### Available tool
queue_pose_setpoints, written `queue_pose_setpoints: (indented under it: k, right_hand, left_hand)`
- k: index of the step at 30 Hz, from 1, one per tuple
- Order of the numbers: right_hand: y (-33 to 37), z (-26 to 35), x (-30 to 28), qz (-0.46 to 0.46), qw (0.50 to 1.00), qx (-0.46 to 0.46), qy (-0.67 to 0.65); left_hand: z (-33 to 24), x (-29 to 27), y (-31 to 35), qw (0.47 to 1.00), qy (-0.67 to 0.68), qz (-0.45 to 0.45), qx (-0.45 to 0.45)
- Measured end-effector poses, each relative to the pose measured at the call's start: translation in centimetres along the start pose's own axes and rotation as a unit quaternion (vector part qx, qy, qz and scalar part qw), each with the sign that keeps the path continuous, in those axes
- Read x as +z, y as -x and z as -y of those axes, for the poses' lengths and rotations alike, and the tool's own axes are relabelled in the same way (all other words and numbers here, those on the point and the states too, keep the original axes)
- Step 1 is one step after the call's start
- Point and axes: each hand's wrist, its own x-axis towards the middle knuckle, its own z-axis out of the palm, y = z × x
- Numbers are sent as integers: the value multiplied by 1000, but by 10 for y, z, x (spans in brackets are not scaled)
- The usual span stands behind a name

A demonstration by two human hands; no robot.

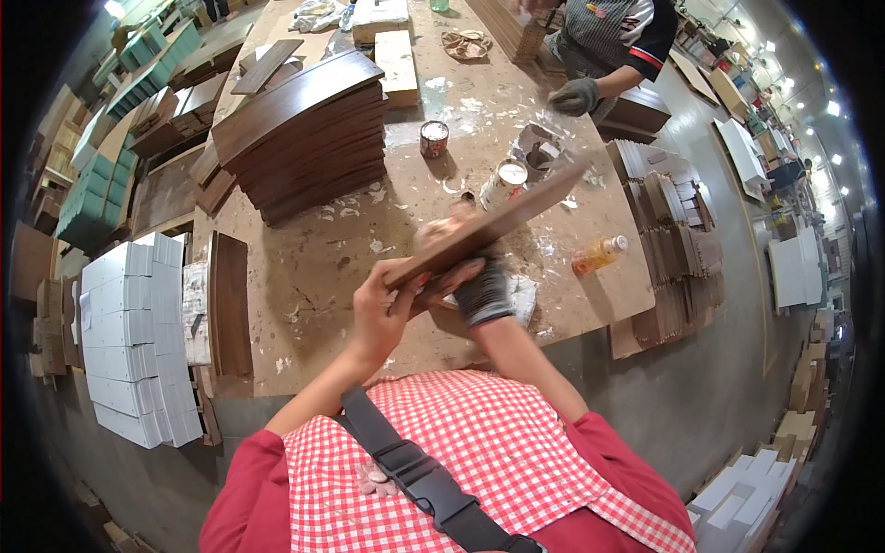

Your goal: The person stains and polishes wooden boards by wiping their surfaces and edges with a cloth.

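Note:
A dark brown wooden board (502, 217) is tilted up above the worktable, its narrow edge toward me. My left hand (380, 293), bare, grips its near end with thumb and fingers. My right hand (484, 290), in a dark grey glove with the fingertips bare, holds the board from below, close to the left hand. Beyond the board stand a white open can (506, 177) with a messy rim and a smaller dark red can (433, 138). A clear bottle of orange liquid (601, 255) lies or leans to the right. A pale round thing under my right wrist is partly hidden.
A tall stack of brown boards (309, 138) stands on the table's left half, and one more board (230, 304) lies at its left edge. White panels (134, 336) are piled left of the table. Across it, a co-worker's gloved hand (573, 96) rests near the edge. Cardboard-brown stacks (664, 235) stand right.

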Motion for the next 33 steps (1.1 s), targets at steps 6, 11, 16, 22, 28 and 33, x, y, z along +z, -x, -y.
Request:
queue_pose_setpoints:
  k: [6, 11, 16, 22, 28, 33]
  right_hand:
    - [-9, 92, -36, -278, 920, -196, 194]
    - [15, 50, 43, -186, 804, -272, 495]
    - [28, 54, 47, -246, 840, -285, 391]
    - [30, 42, 62, -273, 852, -238, 377]
    - [29, 56, 85, -125, 767, -361, 516]
    - [10, 88, 69, 3, 571, -322, 755]
  left_hand:
    - [10, -9, 17, 939, 247, -33, -237]
    - [17, -24, 19, 872, 355, 14, -337]
    - [10, -10, 13, 973, -230, 0, -27]
    - [-7, 3, -5, 930, -319, 182, 16]
    - [6, -13, 2, 805, 434, 281, -292]
    - [12, -7, 4, 449, 755, 288, -383]
